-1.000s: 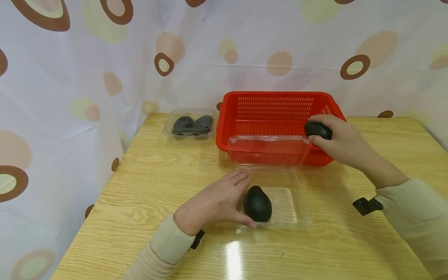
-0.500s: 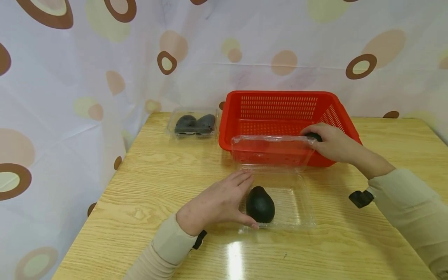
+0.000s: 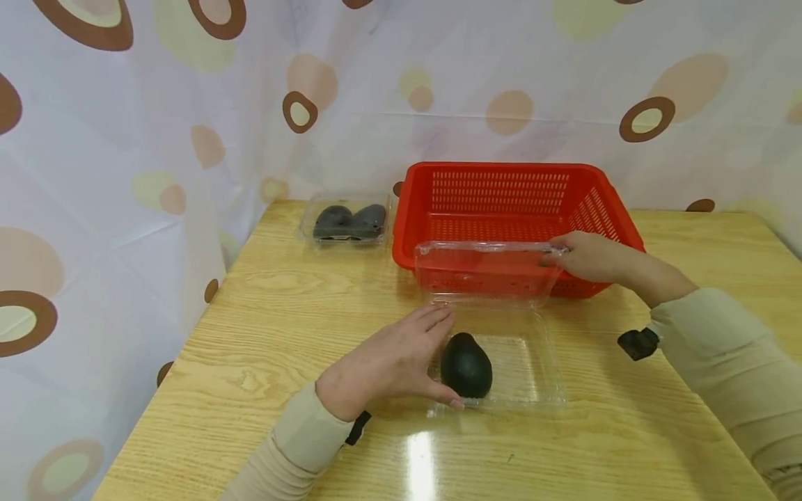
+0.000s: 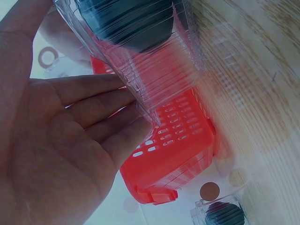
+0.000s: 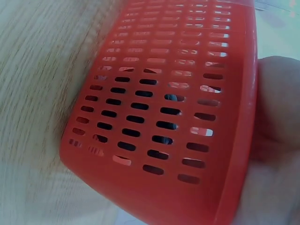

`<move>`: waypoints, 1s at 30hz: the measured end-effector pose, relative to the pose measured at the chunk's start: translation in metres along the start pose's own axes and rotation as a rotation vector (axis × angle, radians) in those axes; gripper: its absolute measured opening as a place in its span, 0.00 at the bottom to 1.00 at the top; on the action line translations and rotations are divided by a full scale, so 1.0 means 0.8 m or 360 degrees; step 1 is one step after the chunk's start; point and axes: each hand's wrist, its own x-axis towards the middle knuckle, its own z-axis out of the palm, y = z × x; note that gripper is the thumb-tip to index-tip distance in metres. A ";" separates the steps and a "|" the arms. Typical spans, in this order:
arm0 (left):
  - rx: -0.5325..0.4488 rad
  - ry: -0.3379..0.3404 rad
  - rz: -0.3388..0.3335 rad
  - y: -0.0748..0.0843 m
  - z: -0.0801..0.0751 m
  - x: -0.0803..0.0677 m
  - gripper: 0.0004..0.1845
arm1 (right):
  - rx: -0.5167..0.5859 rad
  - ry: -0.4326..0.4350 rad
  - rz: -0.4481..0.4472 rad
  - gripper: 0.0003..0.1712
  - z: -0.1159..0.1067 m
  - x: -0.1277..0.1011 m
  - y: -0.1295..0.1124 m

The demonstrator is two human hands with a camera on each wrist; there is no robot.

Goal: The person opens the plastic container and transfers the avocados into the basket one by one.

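My left hand (image 3: 391,365) rests along the left side of an open clear clamshell box (image 3: 516,369), its fingers fairly straight against the wall and the thumb at the front edge. A dark green avocado (image 3: 466,367) lies in the box's left half. The box's transparent lid (image 3: 485,268) stands upright before a red slotted basket (image 3: 501,188). My right hand (image 3: 595,257) reaches over the basket's near right rim, its fingertips low inside and partly behind the lid. Through the slots in the right wrist view shows a dark avocado (image 5: 136,106); whether the fingers still grip it is hidden.
A closed clear box (image 3: 303,226) with two avocados (image 3: 332,223) stands left of the basket at the back of the wooden table (image 3: 269,306). A patterned cloth (image 3: 376,83) hangs behind and to the left of the table.
My right hand has lowered the avocado from above the right rim into the basket, and the fruit has gone out of sight in the head view. My left hand has kept its place.
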 end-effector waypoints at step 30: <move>0.0030 0.0021 0.0009 0.000 0.002 -0.001 0.62 | 0.0111 0.0890 -0.0152 0.19 0.007 -0.084 -0.016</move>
